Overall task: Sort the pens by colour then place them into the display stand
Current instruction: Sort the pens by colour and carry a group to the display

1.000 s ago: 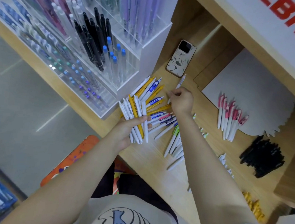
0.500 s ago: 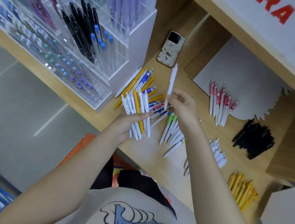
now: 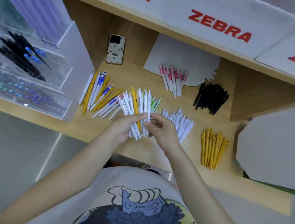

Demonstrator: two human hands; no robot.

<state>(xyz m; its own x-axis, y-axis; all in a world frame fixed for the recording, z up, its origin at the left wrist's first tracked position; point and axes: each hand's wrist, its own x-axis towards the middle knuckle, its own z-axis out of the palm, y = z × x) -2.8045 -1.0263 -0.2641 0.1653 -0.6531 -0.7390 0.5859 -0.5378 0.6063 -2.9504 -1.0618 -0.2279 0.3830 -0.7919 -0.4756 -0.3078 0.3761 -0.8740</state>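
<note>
White pens (one yellow among them) fan from left hand's grip; right hand pinches one.

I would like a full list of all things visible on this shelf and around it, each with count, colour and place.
fanned pens: one bunch, mostly white, one yellow, in the hands
unsorted pens: one pile, white, yellow, blue-marked, shelf left
pink-white pens: one group, on the grey board
grey board: one, shelf back
black pens: one pile, shelf right
white pens: one pile, right of the hands
green-white pens: a few, behind the fan
yellow pens: one pile, front right
phone: one, patterned case, shelf back
display stand: one, clear, far left
left hand: grips the fan
right hand: pinches one white pen
</note>
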